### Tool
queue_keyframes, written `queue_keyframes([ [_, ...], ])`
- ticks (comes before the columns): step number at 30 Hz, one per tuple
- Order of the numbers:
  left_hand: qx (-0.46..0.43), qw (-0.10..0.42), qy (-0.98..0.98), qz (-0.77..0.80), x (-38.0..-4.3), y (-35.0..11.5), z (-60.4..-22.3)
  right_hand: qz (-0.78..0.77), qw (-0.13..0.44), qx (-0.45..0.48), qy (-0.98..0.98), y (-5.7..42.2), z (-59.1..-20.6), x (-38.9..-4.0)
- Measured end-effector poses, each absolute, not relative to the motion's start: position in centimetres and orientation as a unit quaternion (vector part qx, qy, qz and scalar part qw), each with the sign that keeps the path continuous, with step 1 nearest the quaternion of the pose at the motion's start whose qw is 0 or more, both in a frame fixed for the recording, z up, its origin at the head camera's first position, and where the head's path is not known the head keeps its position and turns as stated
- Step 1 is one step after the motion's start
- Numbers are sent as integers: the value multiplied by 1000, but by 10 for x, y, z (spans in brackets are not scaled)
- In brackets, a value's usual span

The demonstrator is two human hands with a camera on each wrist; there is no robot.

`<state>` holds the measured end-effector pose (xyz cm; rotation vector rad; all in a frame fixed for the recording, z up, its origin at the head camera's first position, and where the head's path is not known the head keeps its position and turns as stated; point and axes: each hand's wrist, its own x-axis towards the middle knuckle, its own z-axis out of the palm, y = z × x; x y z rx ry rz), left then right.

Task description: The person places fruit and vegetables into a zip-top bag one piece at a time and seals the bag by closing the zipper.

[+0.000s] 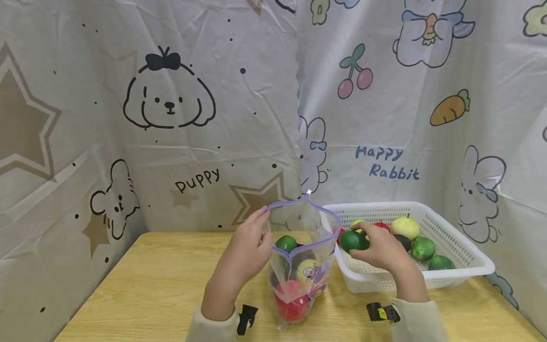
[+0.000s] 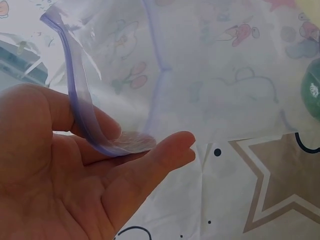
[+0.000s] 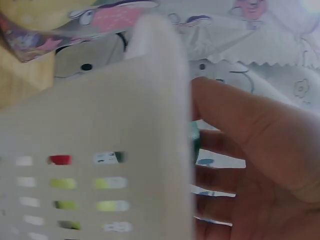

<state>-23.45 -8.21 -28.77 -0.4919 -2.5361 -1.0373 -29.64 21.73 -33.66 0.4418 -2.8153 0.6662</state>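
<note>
A clear zip bag (image 1: pixel 328 241) with a purple rim stands open on the table. Inside it are a red fruit (image 1: pixel 292 304), a pale yellow fruit (image 1: pixel 305 270) and a green fruit (image 1: pixel 285 243). My left hand (image 1: pixel 245 249) pinches the left side of the bag's rim, thumb and fingers on the plastic in the left wrist view. My right hand (image 1: pixel 381 249) grips a smooth dark green fruit (image 1: pixel 351 241) above the left side of a white basket (image 1: pixel 474 268). In the right wrist view, the basket wall hides most of that fruit.
A yellow pear (image 1: pixel 405 229), a dark fruit (image 1: pixel 402 241), a red fruit (image 1: pixel 383 226) and green fruits (image 1: pixel 423 248) lie in the basket. The wooden table (image 1: pixel 162 280) extends left of the bag. A printed white curtain (image 1: pixel 239 118) hangs behind.
</note>
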Motion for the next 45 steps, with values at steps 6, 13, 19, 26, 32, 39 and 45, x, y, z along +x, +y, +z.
queue_keyframes([
  [6,-178,180,-899,-359,-236,-82,-289,248,166,137,-944,218,-318,-282],
  [13,-179,176,-901,-355,-237,-81,-289,269,241,117,-925,216,-302,-268],
  [19,-182,176,-901,-353,-237,-80,-288,306,315,118,-891,206,-291,-258],
  [26,-180,175,-902,-352,-236,-80,-288,352,363,142,-851,190,-280,-251],
  [32,-184,181,-901,-349,-236,-80,-289,372,366,189,-832,173,-277,-248],
  [39,-183,171,-899,-360,-234,-80,-289,360,353,239,-830,161,-280,-247],
  [45,-185,177,-900,-353,-234,-78,-289,354,331,263,-834,153,-283,-247],
])
